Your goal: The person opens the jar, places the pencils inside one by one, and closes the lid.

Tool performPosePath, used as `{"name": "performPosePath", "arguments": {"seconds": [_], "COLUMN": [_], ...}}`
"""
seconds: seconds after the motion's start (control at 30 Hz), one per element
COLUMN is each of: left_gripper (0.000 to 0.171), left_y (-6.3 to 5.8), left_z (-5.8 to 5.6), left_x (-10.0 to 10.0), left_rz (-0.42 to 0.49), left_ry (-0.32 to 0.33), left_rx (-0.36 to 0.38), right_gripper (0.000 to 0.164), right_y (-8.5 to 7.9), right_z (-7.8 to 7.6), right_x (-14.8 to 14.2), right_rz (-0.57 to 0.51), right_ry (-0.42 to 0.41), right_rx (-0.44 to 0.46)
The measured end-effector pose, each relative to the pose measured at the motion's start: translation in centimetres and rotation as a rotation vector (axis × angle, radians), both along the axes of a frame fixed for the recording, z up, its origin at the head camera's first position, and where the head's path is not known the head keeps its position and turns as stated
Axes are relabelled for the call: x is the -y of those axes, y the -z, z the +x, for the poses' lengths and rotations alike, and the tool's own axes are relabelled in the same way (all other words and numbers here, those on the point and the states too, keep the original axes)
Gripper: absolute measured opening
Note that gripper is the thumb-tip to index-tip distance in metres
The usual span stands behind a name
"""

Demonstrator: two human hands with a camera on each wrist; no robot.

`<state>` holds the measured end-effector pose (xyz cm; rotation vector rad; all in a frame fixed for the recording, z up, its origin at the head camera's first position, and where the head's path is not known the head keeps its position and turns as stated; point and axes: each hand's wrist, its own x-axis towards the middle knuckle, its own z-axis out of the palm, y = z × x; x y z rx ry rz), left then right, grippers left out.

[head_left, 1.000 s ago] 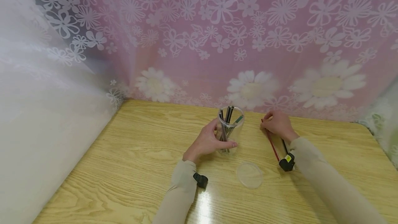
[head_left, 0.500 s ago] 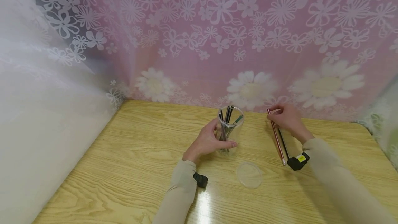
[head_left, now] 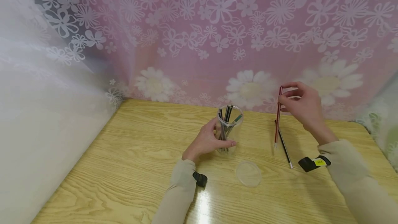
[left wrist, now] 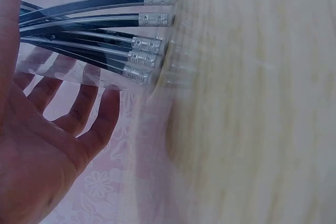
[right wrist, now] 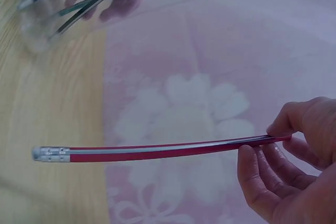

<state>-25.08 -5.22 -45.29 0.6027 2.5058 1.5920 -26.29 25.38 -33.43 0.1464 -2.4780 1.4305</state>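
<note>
My left hand (head_left: 206, 141) grips the side of a clear plastic cup (head_left: 235, 130) standing on the table. Several pencils (left wrist: 105, 24), mostly dark with one green, lean inside it, their silver eraser ends at the bottom. To the right, my right hand (head_left: 303, 104) pinches a red pencil (head_left: 277, 122) near its top. The pencil hangs upright above the table, eraser end down, as the right wrist view also shows. Below and beside it, a black pencil (head_left: 284, 148) lies on the wood, eraser end towards me.
A clear round lid (head_left: 248, 174) lies flat on the table (head_left: 149, 161) in front of the cup. A pink flowered curtain (head_left: 186, 44) hangs along the table's back edge, and a pale one (head_left: 46, 113) is at the left.
My right hand has lifted the red pencil off the table and brought it upright, moving up and right. The black pencil is now uncovered. My left hand and the cup stay put.
</note>
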Motion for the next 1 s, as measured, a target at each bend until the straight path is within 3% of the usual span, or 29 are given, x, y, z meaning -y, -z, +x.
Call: {"name": "performPosePath", "arguments": {"seconds": [0.13,0.37,0.63,0.83,1.0], "left_gripper": [0.061,0.061,0.060,0.060,0.062], "left_y": [0.0,0.1,0.0,0.0,-0.1], "left_z": [-0.1,-0.1,0.0,0.1,0.1], "left_x": [0.0,0.2,0.0,0.0,0.0], "left_rz": [0.008,0.008,0.006,0.001,0.008], "left_ry": [0.001,0.008,0.008,0.008,0.012], "left_rx": [-0.006,-0.003,-0.009,0.002,0.008], "right_gripper": [0.029,0.031,0.032,0.032,0.032], "right_y": [-2.0,-4.6,-7.3,-8.1,-8.0], "right_z": [1.1,3.0,4.9,5.3,5.3], "right_x": [1.0,2.2,3.9,5.4,6.9], "right_rz": [-0.086,-0.489,-0.736,-0.783,-0.756], "right_ry": [0.025,-0.106,-0.156,-0.193,-0.252], "right_rx": [-0.098,-0.269,-0.483,-0.597,-0.583]}}
